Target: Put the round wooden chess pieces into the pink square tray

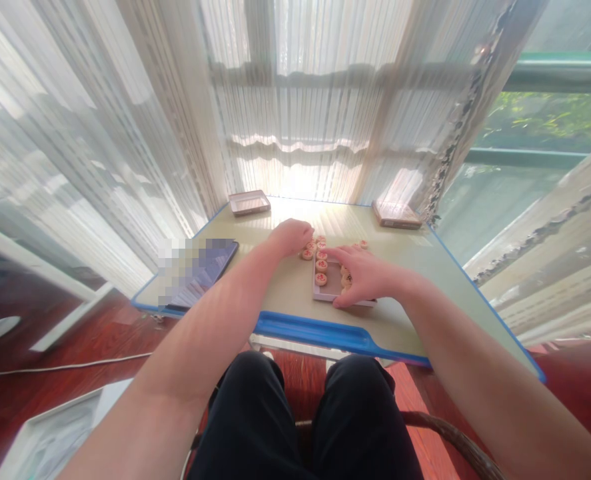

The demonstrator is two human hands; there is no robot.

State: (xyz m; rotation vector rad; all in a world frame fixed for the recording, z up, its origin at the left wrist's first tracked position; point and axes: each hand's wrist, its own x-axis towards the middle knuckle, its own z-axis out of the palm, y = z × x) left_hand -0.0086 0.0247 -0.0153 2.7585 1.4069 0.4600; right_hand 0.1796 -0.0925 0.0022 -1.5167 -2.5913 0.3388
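Observation:
A shallow open box (333, 288) sits near the table's front edge. Round xiangqi pieces (322, 265) with red markings line its left side, and pieces with dark markings show along the right, partly under my right hand. My right hand (368, 272) spans the box, thumb at the near rim and fingers towards the far side, gripping it. Just beyond the box's far left corner, my left hand (294, 236) is closed, its curled fingertips hidden, beside a small group of red-marked pieces (307, 254). Whatever it may hold cannot be made out.
A shallow tray-like lid (250, 203) lies at the back left and a flat box (396, 215) at the back right. A tablet-like device (210, 267) rests on the left, partly pixelated. One loose piece (363, 244) lies beyond my right hand. The table (285, 293) has a blue rim.

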